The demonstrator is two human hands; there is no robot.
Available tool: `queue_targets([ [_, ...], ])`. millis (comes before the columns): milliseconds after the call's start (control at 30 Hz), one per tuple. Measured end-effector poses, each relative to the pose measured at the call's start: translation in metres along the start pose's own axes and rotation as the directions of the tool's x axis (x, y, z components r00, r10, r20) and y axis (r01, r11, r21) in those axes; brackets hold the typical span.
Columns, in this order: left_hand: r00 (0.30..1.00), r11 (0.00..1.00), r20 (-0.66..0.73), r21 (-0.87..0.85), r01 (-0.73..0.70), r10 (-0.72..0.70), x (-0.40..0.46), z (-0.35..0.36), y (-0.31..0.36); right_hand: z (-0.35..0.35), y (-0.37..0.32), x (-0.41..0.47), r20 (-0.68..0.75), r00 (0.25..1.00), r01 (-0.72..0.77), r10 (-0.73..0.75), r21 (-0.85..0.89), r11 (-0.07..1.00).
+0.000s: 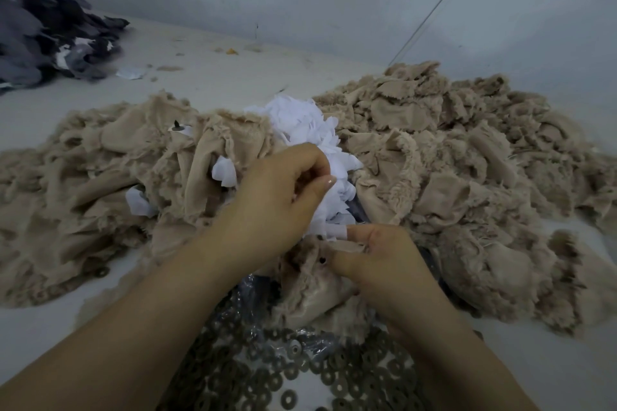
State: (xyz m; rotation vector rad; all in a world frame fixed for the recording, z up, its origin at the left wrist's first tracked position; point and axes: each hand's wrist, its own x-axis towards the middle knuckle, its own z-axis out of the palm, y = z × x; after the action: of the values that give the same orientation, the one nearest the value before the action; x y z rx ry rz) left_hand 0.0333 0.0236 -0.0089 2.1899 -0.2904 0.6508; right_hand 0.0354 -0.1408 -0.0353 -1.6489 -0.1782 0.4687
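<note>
A heap of small white fabric pieces (300,123) lies between two mounds of beige furry fabric pieces (450,150). My left hand (277,197) has its fingers curled into the white pieces and pinches some of them. Just below and to the right, my right hand (380,260) pinches a beige furry piece (310,280) that carries a small dark stud near my thumb tip. One finger of that hand wears white tape. Dark metal washers (300,374) lie in a clear plastic bag under my forearms.
The left beige mound (83,197) spreads to the table's left edge. A pile of dark grey fabric pieces (43,27) sits at the far left against the wall. Scattered scraps (230,51) dot the pale table (233,77) behind the heaps.
</note>
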Motion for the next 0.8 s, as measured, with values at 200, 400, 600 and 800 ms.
queue_targets([
  [200,0.935,0.953,0.348,0.301,-0.04,-0.071,0.002,0.005,-0.007,0.001,-0.002,0.0,-0.047,0.995,0.076,-0.083,-0.136,0.988],
  [400,0.934,0.869,0.353,0.475,-0.138,-0.044,0.013,0.011,-0.019,-0.005,0.001,0.003,-0.076,0.993,0.07,-0.091,-0.24,0.968],
  [600,0.916,0.786,0.357,0.613,-0.081,-0.184,0.019,0.026,-0.018,0.002,-0.004,-0.002,-0.012,0.988,0.14,-0.153,-0.331,0.933],
  [800,0.915,0.921,0.375,0.39,-0.009,-0.15,0.016,0.01,0.012,0.0,0.003,0.006,0.087,0.989,0.134,-0.117,-0.226,0.965],
])
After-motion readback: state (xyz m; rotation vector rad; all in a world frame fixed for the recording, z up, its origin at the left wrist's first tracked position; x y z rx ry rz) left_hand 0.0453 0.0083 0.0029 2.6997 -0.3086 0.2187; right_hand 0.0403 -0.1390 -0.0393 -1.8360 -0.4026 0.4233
